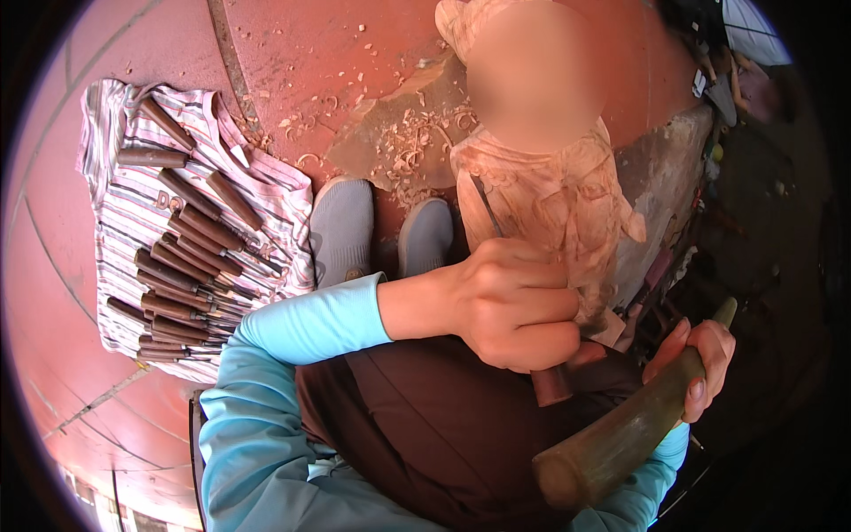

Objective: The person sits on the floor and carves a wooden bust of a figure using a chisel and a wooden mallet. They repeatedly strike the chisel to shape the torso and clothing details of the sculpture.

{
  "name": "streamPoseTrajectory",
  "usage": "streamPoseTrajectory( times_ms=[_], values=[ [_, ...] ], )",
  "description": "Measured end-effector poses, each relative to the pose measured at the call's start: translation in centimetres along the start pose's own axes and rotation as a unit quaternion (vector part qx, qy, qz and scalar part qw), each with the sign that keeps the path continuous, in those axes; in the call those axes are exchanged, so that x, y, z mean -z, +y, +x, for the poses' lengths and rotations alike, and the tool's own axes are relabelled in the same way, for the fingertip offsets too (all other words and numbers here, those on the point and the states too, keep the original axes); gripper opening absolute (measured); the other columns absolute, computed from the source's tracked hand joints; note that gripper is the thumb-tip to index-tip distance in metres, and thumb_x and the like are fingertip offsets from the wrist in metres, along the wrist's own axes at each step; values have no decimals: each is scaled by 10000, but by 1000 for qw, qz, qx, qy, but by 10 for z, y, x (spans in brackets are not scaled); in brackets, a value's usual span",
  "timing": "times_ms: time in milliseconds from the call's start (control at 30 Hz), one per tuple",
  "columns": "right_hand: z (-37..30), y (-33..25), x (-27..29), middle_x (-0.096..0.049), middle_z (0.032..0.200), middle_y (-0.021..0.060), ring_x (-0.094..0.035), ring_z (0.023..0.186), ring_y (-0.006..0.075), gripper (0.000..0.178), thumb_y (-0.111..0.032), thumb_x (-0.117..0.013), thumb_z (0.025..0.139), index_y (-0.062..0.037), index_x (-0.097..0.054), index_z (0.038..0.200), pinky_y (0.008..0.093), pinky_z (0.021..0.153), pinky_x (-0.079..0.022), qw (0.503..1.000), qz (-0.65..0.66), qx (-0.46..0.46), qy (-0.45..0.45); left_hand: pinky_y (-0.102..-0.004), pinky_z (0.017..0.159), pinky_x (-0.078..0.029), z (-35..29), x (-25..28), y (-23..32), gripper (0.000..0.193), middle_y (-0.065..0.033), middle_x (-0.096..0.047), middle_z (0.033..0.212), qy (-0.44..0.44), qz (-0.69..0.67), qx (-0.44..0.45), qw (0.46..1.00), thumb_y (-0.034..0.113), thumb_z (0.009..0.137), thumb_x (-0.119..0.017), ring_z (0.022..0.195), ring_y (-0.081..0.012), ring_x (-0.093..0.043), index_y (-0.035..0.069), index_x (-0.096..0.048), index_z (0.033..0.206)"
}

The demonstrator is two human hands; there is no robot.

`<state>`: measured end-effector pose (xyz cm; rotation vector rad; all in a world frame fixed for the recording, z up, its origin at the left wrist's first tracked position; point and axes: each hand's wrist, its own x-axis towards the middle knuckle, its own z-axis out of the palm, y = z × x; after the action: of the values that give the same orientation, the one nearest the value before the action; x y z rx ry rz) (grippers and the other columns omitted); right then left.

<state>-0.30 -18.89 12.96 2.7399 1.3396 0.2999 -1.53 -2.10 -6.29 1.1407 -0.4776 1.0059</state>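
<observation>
My left hand (523,306) is closed around the brown wooden handle of a carving chisel (486,206). The handle's butt sticks out below the fist, and the thin dark blade reaches up to a carved wooden figure (576,199), its tip at the figure's left side. The figure's upper part is blurred. At the right, my right hand (696,363) grips the narrow end of a tapered, dark greenish-brown mallet (620,430). The mallet slants down to the left, its thick end over my lap, apart from the chisel's butt.
On the left, a striped cloth (111,230) lies on the red tiled floor (53,293), bearing several wooden-handled chisels (177,279). Curled wood shavings (412,146) litter a flat slab (368,133) beyond my grey shoes (343,226). Assorted objects crowd the dark right edge.
</observation>
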Motion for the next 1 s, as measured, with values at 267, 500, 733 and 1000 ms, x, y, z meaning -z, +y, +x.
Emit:
streamPoseTrajectory(
  times_ms=[267, 500, 733, 1000],
  values=[
    [30, -17, 10, -504, 823, 72, -460, 635, 265, 638, 51, -670, 669, -367, -545, 1134, 397, 545, -366, 998, 15, 8, -64, -241, 365, -221, -9, 13, 3, 431, 23, -282, 514, -15, -52, -13, 998, 60, 718, -682, 399, -112, -335, 124, -312, 506],
    [31, -18, 10, -512, 773, 91, -454, 608, 291, 630, 174, -634, 611, -316, -539, 995, 404, 516, -366, 996, 31, 48, -75, -250, 367, -218, -15, 28, 1, 269, 2, -396, 535, -63, -109, -39, 991, 57, 767, -663, 397, -116, -355, 73, -441, 617],
    [42, -16, 4, -503, 793, 59, -467, 627, 260, 536, -29, -650, 680, -438, -556, 1014, 379, 512, -377, 990, 18, 109, -86, -242, 363, -227, -15, 32, 4, 281, -2, -392, 537, -69, -109, -58, 990, 57, 766, -657, 396, -119, -361, 76, -429, 603],
    [36, -10, 5, -501, 788, 54, -485, 628, 236, 741, 69, -658, 612, -514, -549, 1056, 359, 512, -393, 989, 33, 106, -99, -247, 362, -239, -16, 27, 9, 274, -4, -398, 542, -53, -87, -18, 995, 55, 758, -656, 402, -121, -369, 75, -430, 604]
  ],
)
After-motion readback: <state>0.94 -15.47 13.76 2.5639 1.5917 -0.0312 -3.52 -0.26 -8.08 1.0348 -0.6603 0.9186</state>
